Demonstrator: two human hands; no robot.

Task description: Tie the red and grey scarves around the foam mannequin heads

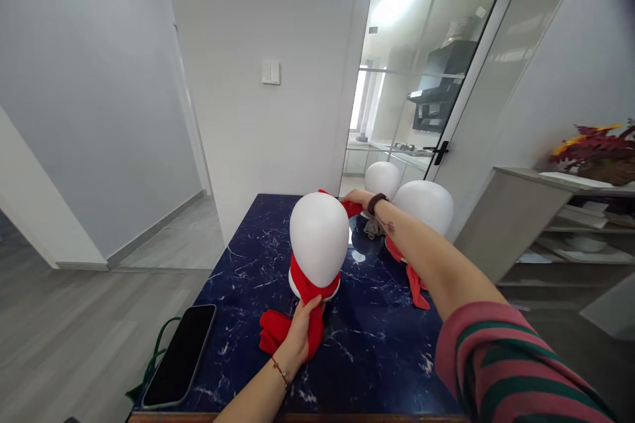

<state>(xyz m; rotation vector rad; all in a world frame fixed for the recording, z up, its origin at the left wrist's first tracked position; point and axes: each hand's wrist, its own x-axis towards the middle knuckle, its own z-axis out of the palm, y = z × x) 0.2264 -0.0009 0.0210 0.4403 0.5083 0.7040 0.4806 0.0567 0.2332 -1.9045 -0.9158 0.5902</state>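
A smooth white mannequin head (320, 234) stands upright on the dark blue table. Around its neck passes a red scarf (303, 282), crossing at the front. My left hand (299, 330) is closed on the scarf in front of the neck, and a folded red end lies on the table beside it. Reaching past the head on its right, my right hand (358, 198) grips another stretch of the red cloth behind it. Its fingertips are partly hidden by the cloth and the angle.
Two more white heads (425, 205) stand at the right, the nearer with a red scarf (417, 287) at its base. A grey crumpled item (372, 228) lies by them. A phone (181, 355) rests at the marble-patterned table's (367, 370) left edge. Beyond is a glass door (397, 66).
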